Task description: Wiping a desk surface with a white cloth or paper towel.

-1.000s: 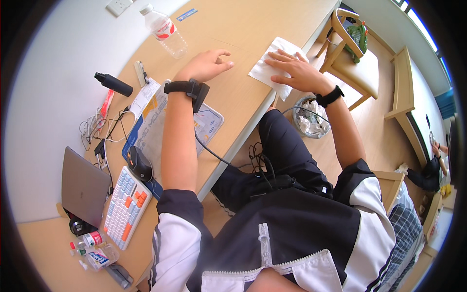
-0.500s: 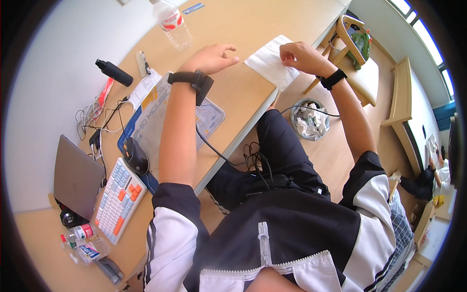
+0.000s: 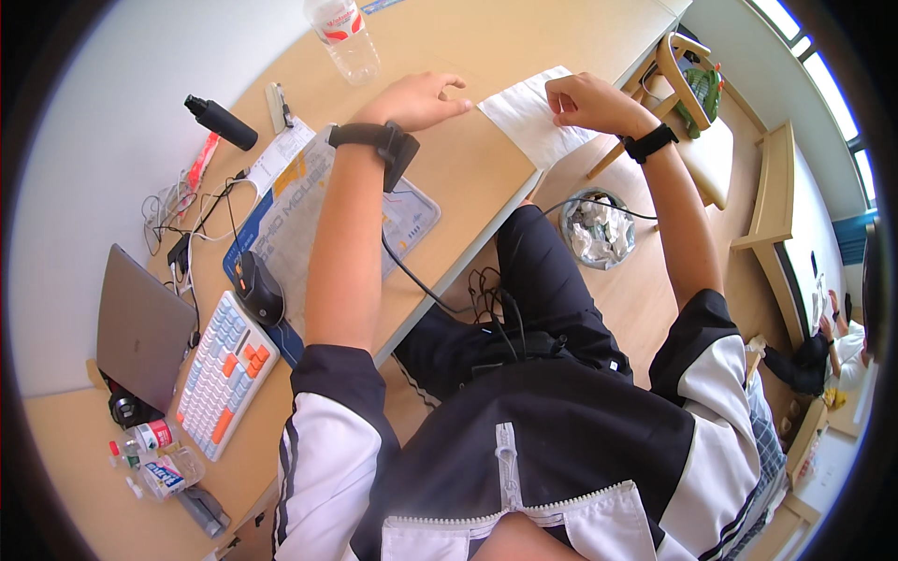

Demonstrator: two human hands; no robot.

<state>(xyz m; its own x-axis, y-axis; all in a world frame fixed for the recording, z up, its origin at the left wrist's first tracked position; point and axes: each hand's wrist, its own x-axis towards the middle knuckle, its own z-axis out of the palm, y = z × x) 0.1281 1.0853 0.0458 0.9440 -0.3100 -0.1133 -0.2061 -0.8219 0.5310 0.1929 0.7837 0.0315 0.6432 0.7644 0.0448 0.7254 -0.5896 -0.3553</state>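
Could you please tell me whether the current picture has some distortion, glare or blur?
Head view: the table's wall-side edge bends, and the corners go black; head view: the windows at upper right look washed out to white; head view: the left hand and right hand look fairly sharp.

Red-white label (image 3: 342,26) on clear btl (image 3: 357,62), lettering (image 3: 304,208) on mousepad (image 3: 292,238), poss. small logo (image 3: 141,350) on laptop lid (image 3: 145,318)
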